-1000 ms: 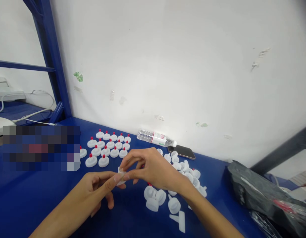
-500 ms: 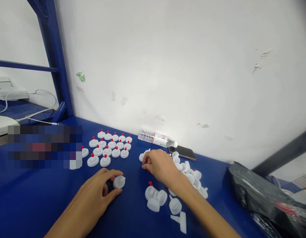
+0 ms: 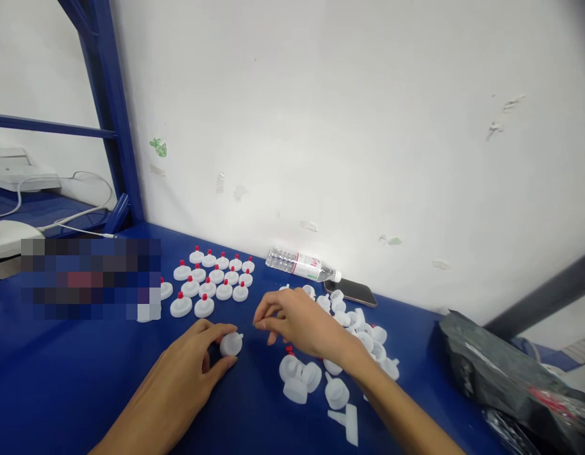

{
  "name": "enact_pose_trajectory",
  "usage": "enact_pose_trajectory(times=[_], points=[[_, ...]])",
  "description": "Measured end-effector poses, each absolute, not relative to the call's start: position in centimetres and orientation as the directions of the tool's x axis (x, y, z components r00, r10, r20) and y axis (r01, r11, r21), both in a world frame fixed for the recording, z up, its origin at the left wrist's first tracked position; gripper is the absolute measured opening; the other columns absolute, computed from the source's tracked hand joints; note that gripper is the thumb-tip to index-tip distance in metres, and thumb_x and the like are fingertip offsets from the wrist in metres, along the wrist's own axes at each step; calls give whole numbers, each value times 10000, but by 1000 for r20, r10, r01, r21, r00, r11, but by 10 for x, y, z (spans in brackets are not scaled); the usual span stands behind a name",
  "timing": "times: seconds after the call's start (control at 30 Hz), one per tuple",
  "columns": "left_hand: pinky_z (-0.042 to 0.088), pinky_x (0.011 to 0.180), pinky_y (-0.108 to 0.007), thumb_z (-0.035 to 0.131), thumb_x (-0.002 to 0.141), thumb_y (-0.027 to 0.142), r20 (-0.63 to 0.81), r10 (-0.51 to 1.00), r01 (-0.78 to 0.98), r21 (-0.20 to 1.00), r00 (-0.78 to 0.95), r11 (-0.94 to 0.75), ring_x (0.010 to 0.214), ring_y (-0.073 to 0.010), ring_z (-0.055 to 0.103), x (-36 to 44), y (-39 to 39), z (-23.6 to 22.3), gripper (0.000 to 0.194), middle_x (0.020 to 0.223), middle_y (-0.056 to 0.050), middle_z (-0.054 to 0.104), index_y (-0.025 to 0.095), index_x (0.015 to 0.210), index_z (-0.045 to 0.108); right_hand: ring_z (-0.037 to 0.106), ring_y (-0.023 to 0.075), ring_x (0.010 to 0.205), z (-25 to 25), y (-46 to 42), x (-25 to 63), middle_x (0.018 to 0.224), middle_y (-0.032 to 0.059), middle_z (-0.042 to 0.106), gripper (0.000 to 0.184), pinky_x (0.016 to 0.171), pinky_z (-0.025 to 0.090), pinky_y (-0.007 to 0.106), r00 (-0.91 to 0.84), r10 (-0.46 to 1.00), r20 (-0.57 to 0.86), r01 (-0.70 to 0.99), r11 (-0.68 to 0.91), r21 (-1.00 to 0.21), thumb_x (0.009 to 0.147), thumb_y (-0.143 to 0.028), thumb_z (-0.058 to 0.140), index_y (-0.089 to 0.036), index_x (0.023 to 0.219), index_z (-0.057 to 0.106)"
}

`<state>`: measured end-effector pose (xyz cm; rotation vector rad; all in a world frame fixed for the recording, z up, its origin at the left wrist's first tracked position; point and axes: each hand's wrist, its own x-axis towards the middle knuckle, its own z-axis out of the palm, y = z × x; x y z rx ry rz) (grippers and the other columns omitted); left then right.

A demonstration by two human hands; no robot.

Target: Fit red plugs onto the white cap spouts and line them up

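Note:
My left hand (image 3: 192,360) grips a translucent white nozzle cap (image 3: 231,344) between thumb and fingers, its spout pointing up and right. To the right of it, my right hand (image 3: 292,319) hovers over the table with thumb and fingertips pinched together. What those fingertips hold, if anything, is hidden. Below my right hand lie several loose white nozzle caps (image 3: 295,390) and a small red tip (image 3: 289,349). More white nozzle caps (image 3: 365,341) are heaped beside my right wrist. At the back left, several white caps with red tips (image 3: 204,306) stand upright in rows.
A clear plastic bottle (image 3: 302,265) lies by the wall, with a dark phone (image 3: 350,292) beside it. A dark grey plastic bag (image 3: 505,366) rests at the right. A blue metal post (image 3: 117,114) rises at the left, near a blurred patch.
My right hand has moved left and slightly down from among the loose parts, closer to the nozzle cap in my left hand. That cap's spout has tipped up a little.

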<state>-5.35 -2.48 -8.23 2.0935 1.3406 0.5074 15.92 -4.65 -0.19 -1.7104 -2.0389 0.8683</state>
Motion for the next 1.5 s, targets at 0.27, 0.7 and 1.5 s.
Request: enact_pose_trajectory(times=[0.27, 0.7, 1.5], points=[[428, 658, -286, 522, 869, 362, 2, 899, 689, 642, 438, -336, 633, -130, 525, -53, -25, -81, 407, 990, 1, 641, 289, 1234, 685, 712, 116, 616, -4, -48, 147, 734, -39, 713, 40, 579, 504, 181, -276, 954, -114, 621, 87, -779, 897, -170, 711, -208, 903, 717], [369, 635, -284, 517, 892, 376, -12, 890, 720, 593, 456, -360, 622, -131, 504, -51, -29, -70, 276, 920, 3, 639, 275, 1029, 735, 664, 122, 586, -2, -53, 133, 646, -47, 705, 43, 645, 464, 240, -216, 976, 11, 759, 175, -628, 884, -243, 775, -235, 842, 771], [370, 649, -296, 490, 945, 391, 1, 890, 717, 592, 457, -369, 688, -153, 534, -51, -28, -82, 268, 946, 12, 581, 321, 1129, 672, 643, 98, 553, -30, -42, 140, 761, -16, 719, 203, 544, 461, 207, -209, 973, -98, 501, 20, -865, 835, -383, 799, -193, 799, 738]])
